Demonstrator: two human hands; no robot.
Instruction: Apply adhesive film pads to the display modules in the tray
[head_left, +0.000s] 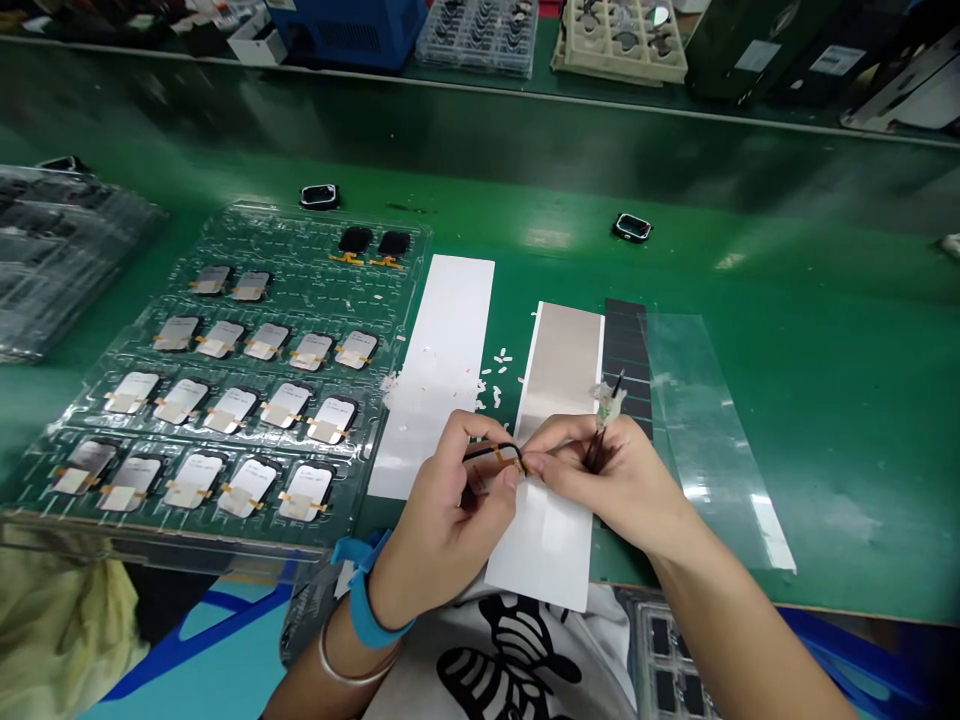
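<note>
My left hand is closed around the edges of a small watch-type display panel with a black rim and an orange flex strip. Thumb and forefinger of my right hand pinch at the panel's right edge. Dark tweezers are tucked in that same hand, with a crumpled whitish wad around their upper part. Beneath both hands lies a white-edged strip sheet with a beige upper part. To the left, a transparent tray bears rows of similar panels, most showing silvery backs with orange tabs.
A white sheet lies beside the tray, with small white scraps near it. Right of my hands are a black strip sheet and transparent film. Two watch cases sit farther back, below a shelf. Stacked trays stand far left.
</note>
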